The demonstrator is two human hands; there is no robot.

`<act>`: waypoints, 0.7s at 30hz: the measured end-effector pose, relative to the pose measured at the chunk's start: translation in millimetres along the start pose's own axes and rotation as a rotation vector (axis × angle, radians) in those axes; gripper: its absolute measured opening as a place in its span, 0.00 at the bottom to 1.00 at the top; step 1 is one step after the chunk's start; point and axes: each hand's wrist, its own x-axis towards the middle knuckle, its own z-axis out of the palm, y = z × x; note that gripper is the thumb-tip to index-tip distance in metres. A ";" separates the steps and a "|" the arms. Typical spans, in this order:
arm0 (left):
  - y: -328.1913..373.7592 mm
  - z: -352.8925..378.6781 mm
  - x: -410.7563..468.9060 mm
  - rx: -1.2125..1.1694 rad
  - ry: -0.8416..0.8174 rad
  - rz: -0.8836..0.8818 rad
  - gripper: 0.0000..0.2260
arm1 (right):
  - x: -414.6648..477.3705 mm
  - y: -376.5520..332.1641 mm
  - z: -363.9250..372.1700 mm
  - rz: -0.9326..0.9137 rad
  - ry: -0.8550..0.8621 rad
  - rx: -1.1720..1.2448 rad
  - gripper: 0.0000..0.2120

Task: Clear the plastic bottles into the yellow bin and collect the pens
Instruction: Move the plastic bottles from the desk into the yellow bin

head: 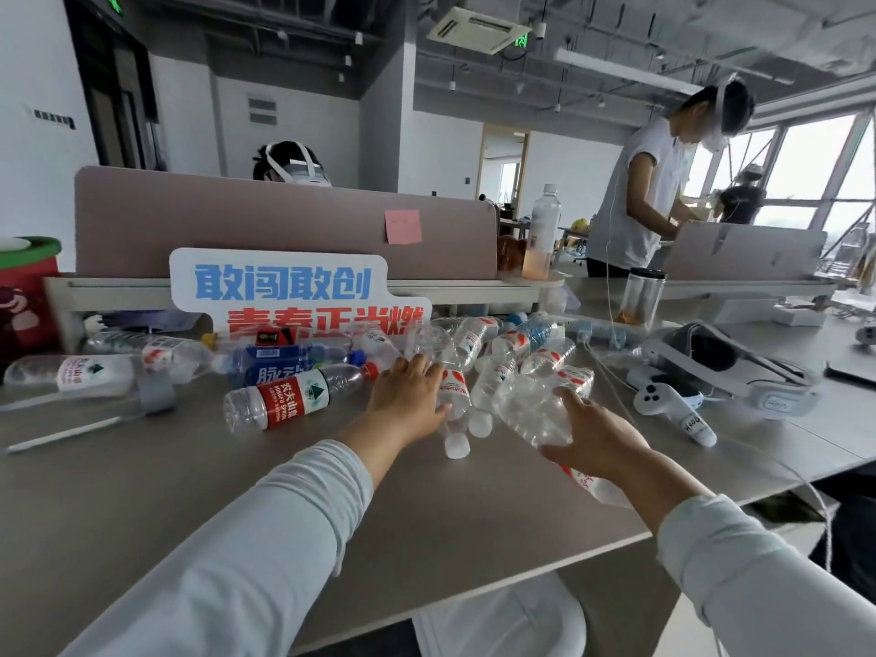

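Several empty plastic bottles lie in a heap across the middle of the grey desk point(474, 505). My left hand point(408, 390) curls around a clear bottle with a red label point(451, 395), cap pointing toward me. My right hand point(588, 433) grips a crumpled clear bottle point(535, 412) from its right side. A red-label bottle point(290, 401) lies left of my left hand, with a blue-label bottle point(275, 367) behind it. A white pen point(61, 436) lies at the desk's left. No yellow bin is in view.
A blue-and-red sign point(279, 284) stands behind the heap against a pink divider point(284, 220). A white headset point(730, 367) and controller point(673, 407) lie to the right, with cables. An upright bottle point(542, 234) and a jar point(642, 296) stand behind. Two people work nearby.
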 end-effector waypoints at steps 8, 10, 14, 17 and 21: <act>4.8 4.8 47.0 0.082 -0.078 0.032 0.29 | 39.3 -2.0 -17.7 -0.002 0.093 0.020 0.41; 1.3 2.1 64.3 0.238 -0.108 0.133 0.31 | 49.9 2.2 -18.7 0.005 0.101 0.029 0.42; -7.4 1.6 93.2 0.456 -0.190 0.295 0.33 | 67.5 9.5 -15.3 0.024 0.108 0.045 0.42; -7.5 5.6 103.9 0.541 -0.253 0.376 0.35 | 75.2 14.0 -9.9 0.034 0.121 0.074 0.42; -9.2 16.5 106.9 0.553 -0.231 0.447 0.31 | 80.0 17.0 -4.8 0.040 0.130 0.105 0.42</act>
